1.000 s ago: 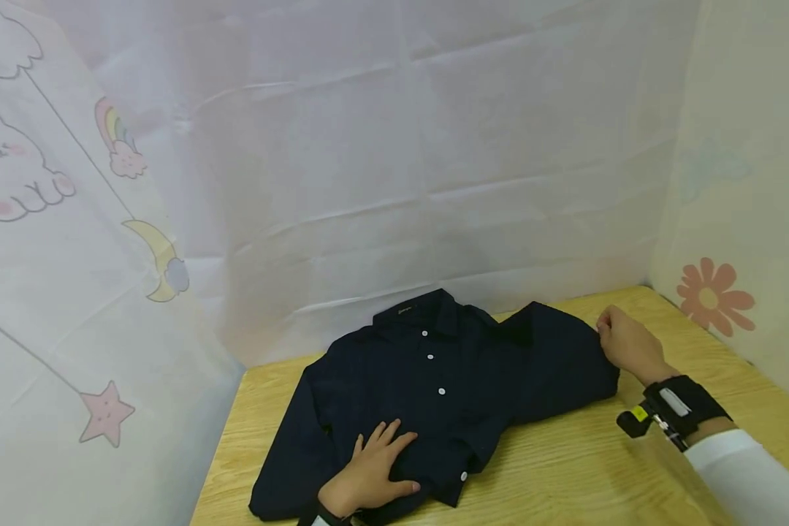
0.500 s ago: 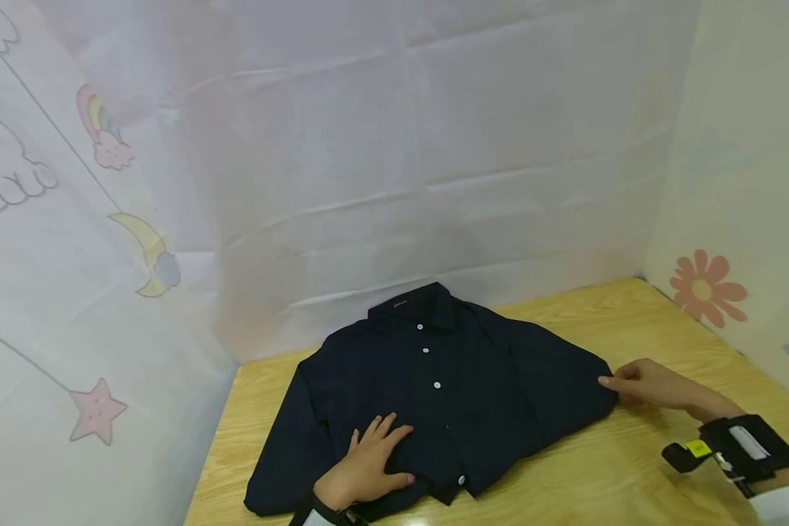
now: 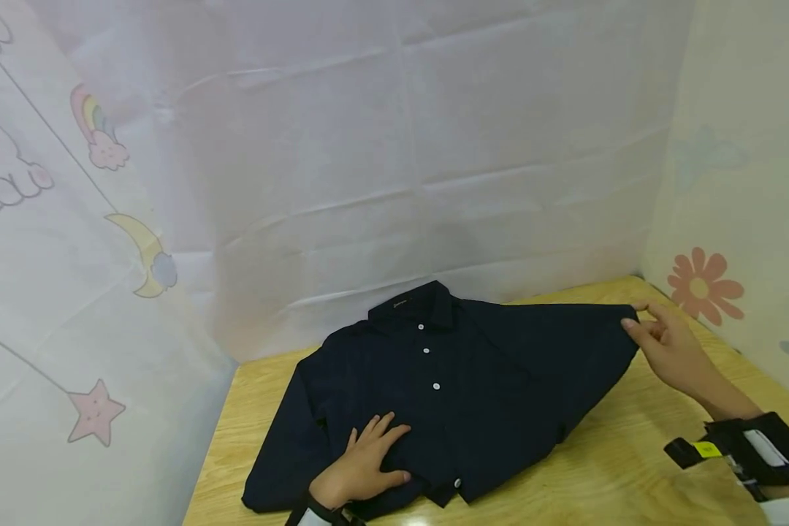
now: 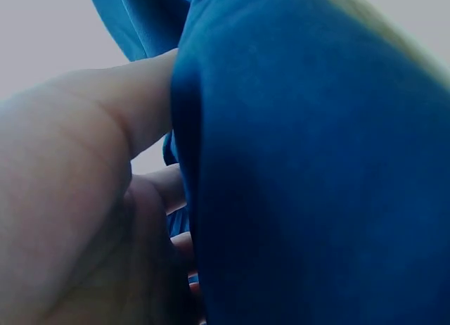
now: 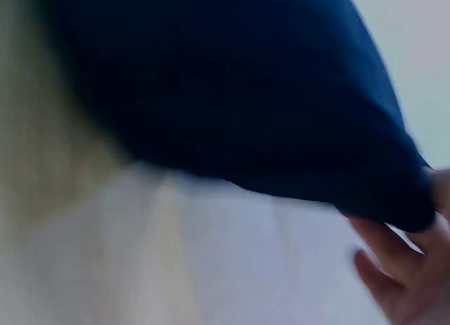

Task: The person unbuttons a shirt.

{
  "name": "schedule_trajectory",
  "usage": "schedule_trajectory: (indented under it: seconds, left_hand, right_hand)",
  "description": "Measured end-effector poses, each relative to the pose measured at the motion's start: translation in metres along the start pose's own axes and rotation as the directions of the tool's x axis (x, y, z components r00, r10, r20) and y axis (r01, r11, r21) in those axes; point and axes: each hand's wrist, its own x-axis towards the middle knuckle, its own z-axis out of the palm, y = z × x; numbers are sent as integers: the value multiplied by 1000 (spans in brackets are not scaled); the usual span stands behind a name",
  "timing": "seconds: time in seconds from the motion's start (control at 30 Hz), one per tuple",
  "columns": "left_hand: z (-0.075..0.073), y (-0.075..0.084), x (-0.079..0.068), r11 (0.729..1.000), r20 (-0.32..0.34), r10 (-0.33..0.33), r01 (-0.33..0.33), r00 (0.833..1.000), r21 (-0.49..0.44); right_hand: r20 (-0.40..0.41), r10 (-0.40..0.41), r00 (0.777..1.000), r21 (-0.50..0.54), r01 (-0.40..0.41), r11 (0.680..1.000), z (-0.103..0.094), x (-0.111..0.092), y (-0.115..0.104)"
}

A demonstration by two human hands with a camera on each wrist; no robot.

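Observation:
A dark navy button-up shirt point(image 3: 394, 365) lies front up on the table, its collar at the far side and white buttons down the middle. My left hand point(image 3: 364, 460) rests with spread fingers on the lower front of the shirt. In the left wrist view, navy cloth point(image 4: 316, 170) stands up close beside the fingers. My right hand point(image 3: 673, 347) pinches the end of the right-hand sleeve point(image 3: 565, 351) between thumb and fingers and holds it lifted and stretched out to the right. The right wrist view shows the sleeve cloth point(image 5: 232, 93) hanging down to the fingertips.
The wooden table point(image 3: 605, 467) shows to the front right of the shirt. A white sheet point(image 3: 434, 146) hangs behind its far edge. Printed cloth panels with a star point(image 3: 96, 413) and a red flower point(image 3: 705, 286) stand at the left and right.
My right hand first moved down toward me and right with the sleeve end, then lifted it up and away, spreading the sleeve wider. My left hand has stayed on the shirt front.

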Motion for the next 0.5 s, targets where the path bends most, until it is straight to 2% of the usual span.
schedule_trajectory:
  seconds: [0.07, 0.13, 0.17, 0.23, 0.27, 0.3, 0.37, 0.43, 0.5]
  left_hand:
    - [2, -4, 1, 1000, -4, 8, -8, 1000, 0]
    - [3, -5, 2, 1000, -7, 16, -16, 1000, 2]
    - [3, -6, 3, 1000, -5, 17, -17, 1000, 3]
    - [2, -3, 2, 1000, -5, 21, -21, 1000, -2]
    - [1, -2, 2, 1000, -6, 20, -20, 1000, -4]
    - [-1, 1, 1, 1000, -1, 13, -13, 1000, -12]
    - [-3, 5, -1, 1000, 2, 2, -2, 1000, -11]
    - [-4, 8, -2, 1000, 1, -4, 4, 1000, -7]
    - [-4, 9, -1, 1000, 2, 1, -1, 1000, -2]
  right_hand:
    - [-106, -5, 994, -46, 0, 999, -8, 11, -7]
    - [-191, 30, 981, -124, -54, 991, -18, 22, -9]
    - [-218, 50, 975, -189, -92, 978, -22, 26, -6]
    - [-234, 100, 967, -342, -179, 923, -31, 31, 3]
    - [-217, 133, 967, -408, -214, 888, -33, 31, 10]
    - [-195, 168, 966, -487, -244, 838, -35, 31, 18]
    - [-82, 263, 961, -596, -258, 761, -39, 24, 37]
    - [50, 370, 928, -643, -254, 723, -44, 15, 55]
    - [151, 464, 873, -660, -260, 704, -52, 5, 71]
